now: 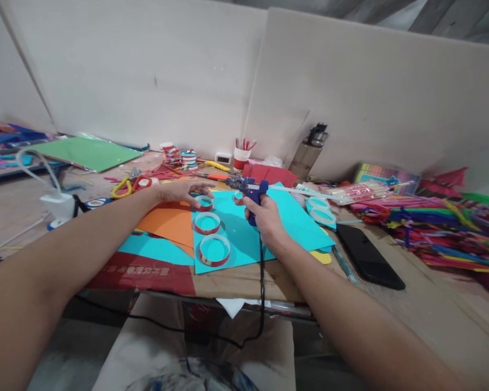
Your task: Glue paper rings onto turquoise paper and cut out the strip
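My right hand (pixel 269 217) is wrapped around the handle of a blue glue gun (pixel 256 190). The gun's nozzle points left, a pale glue stick juts out behind it, and its black cord hangs over the table edge. My left hand (pixel 181 193) reaches over a red-and-white ring (pixel 204 204), fingers apart at its rim; whether they grip it I cannot tell. Closer to me, a second ring (pixel 207 223) and a larger-looking third ring (pixel 214 251) sit on a bright blue sheet (pixel 248 244). Another ring (pixel 238 199) is partly hidden beside the glue gun.
Orange sheets (pixel 167 221) lie under my left wrist. To the right are a black phone (pixel 369 255), white rings (pixel 321 210) and colourful pipe cleaners (pixel 440 233). A bottle (pixel 307 155), a pen cup (pixel 242 157) and yellow-handled scissors (pixel 122 188) are farther back. A white charger (pixel 58 206) stands left.
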Demonstrator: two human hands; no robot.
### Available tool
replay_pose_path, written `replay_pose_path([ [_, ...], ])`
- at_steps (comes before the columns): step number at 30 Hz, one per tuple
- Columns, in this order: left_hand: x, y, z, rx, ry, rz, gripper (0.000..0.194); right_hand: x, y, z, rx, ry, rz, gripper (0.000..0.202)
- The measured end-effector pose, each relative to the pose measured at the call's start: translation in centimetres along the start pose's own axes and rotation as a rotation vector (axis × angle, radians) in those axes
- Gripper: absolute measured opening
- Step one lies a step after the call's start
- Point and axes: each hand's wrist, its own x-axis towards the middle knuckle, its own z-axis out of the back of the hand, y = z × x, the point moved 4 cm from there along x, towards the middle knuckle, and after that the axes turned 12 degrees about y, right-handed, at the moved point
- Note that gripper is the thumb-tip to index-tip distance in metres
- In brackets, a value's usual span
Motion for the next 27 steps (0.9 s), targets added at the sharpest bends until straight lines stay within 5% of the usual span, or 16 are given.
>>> replay_pose_path([
  [27,0.12,0.12,0.03,-0.003,-0.003,0.016,0.091,-0.4,0.15,-0.22,-0.056,0.03,-0.034,0.033],
])
